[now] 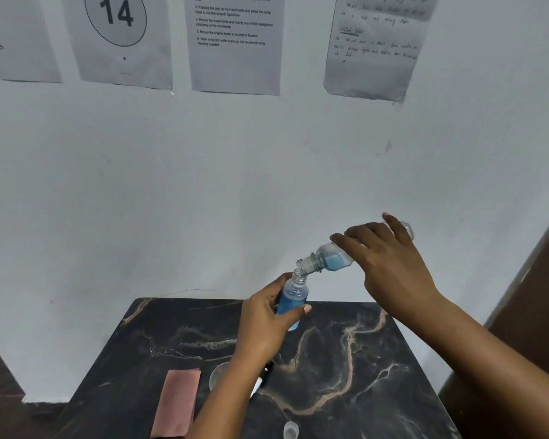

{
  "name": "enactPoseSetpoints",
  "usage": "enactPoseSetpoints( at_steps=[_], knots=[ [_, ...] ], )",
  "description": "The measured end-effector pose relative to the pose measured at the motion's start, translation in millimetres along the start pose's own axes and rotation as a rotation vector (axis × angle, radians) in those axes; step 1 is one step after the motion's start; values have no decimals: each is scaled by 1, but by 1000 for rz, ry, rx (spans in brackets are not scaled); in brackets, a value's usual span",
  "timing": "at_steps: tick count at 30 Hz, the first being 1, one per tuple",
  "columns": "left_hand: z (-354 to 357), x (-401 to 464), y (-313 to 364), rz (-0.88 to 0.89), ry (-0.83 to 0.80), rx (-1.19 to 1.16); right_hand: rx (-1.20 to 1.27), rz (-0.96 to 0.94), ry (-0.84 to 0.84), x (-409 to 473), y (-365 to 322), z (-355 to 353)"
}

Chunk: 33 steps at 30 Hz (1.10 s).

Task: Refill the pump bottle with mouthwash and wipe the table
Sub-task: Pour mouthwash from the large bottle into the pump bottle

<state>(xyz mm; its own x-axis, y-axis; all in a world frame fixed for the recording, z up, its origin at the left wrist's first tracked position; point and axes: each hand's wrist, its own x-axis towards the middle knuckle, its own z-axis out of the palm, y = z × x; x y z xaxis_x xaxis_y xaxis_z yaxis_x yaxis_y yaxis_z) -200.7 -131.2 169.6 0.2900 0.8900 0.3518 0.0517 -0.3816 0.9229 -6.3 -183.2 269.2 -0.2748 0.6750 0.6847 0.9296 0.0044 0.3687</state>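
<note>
From my head camera, my left hand (263, 324) is wrapped around a small clear bottle (293, 299), thumb across its front and fingers curled behind, holding it upright above the far edge of the dark marbled table (377, 375). That bottle has no cap on and is mostly full of blue mouthwash.

My right hand (390, 264) grips a larger clear mouthwash bottle (333, 256) from above, fingers closed over its body. This bottle is tipped nearly on its side, up and to the right of the small bottle, with its open threaded neck right at the small bottle's mouth. A little blue liquid lies pooled in its lower shoulder near the neck.

Nearer to me than the small bottle, on the table, a folded pink cloth (178, 403) lies to the left. Just right of the cloth, partly hidden by my left forearm, are a clear cup (217, 377) and a black-and-white pump head (262, 378) lying flat. A small clear cap (290, 429) stands at the table's near edge. Printed and handwritten paper sheets (235, 42) are stuck on the white wall behind the table.
</note>
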Motion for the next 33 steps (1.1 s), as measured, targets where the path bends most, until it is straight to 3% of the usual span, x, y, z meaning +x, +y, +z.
enactPoseSetpoints(
  at_steps=[33],
  knots=[
    [3, -5, 3, 21, 10, -15, -118, -80, 42, 6, -3, -18]
  ],
)
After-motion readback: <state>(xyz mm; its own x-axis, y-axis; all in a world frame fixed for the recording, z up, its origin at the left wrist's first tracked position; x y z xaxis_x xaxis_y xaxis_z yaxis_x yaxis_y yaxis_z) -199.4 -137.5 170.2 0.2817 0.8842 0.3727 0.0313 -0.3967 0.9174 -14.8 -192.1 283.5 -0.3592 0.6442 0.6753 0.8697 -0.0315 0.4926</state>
